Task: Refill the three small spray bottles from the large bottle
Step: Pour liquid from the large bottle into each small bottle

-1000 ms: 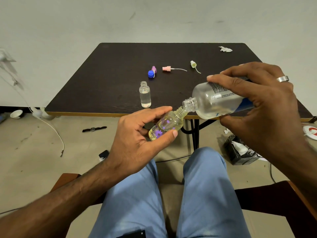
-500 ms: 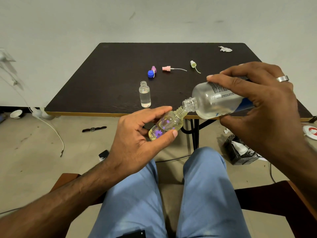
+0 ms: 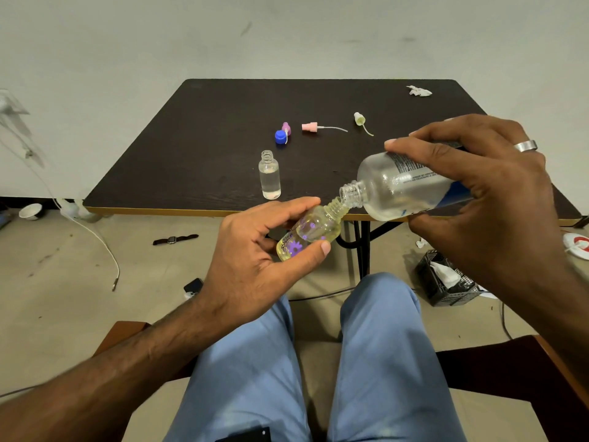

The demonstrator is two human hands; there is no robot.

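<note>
The far end of the large bottle [image 3: 404, 186] is covered by the right hand [image 3: 487, 199], and its label print is too small to read. The base of the small yellow bottle [image 3: 307, 231] sits behind the left hand [image 3: 255, 263]. Whether liquid is passing between the two necks cannot be made out. Only two small bottles are visible.

On the worktop [image 3: 197, 148], a clear small bottle [image 3: 269, 175] stands upright and uncapped near the near edge. Farther back lie a blue cap [image 3: 280, 136] touching a purple spray head [image 3: 286, 127], a pink spray head [image 3: 310, 126] with its tube pointing right, and a pale yellow spray head [image 3: 359, 119]. A crumpled tissue [image 3: 419, 90] lies at the far right corner. On the floor are a watch [image 3: 174, 239], a white cable [image 3: 105, 247] and a black basket [image 3: 446, 282].

The left hand grips the small yellow bottle between thumb and curled fingers, tilted with its neck up and to the right, in front of the worktop's near edge. The right hand, wearing a ring [image 3: 526, 145], wraps the large bottle, tipped nearly horizontal, mouth meeting the small bottle's neck.
</note>
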